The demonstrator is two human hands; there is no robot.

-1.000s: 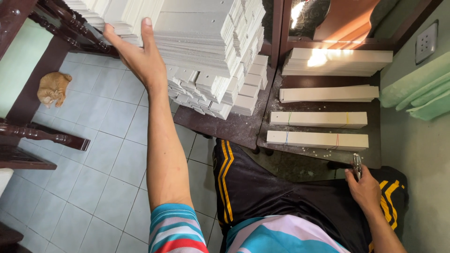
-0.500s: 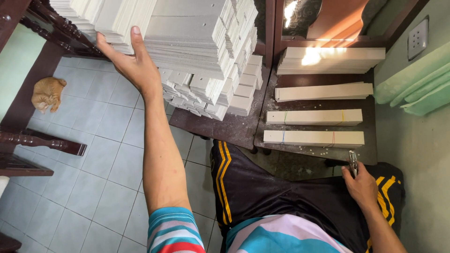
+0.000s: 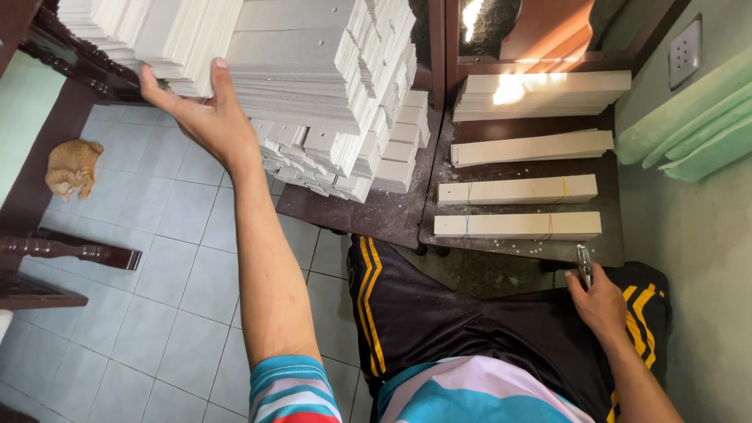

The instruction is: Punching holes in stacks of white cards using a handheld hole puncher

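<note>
The person sits low on the tiled floor [image 3: 157, 258], and the big heap of white strips [image 3: 298, 70] rises at about eleven o'clock from the lap. The left hand [image 3: 200, 117] is stretched far out to it, arm nearly straight, palm pressed up against the lower edge of the heap with the fingers spread flat and the thumb splayed, open against the strips, not closed round any one of them. The pose looks like steadying or feeling for a handful, since the heap leans over its dark table [image 3: 376, 215].

The right hand [image 3: 599, 301] rests on the thigh at four o'clock, curled around a small metal tool [image 3: 583, 266], probably a punch or pliers. Just above it, at two o'clock, lie two bundles [image 3: 517, 207] tied with rubber bands, within easy reach. An orange cat [image 3: 70, 168] lies at nine o'clock.
</note>
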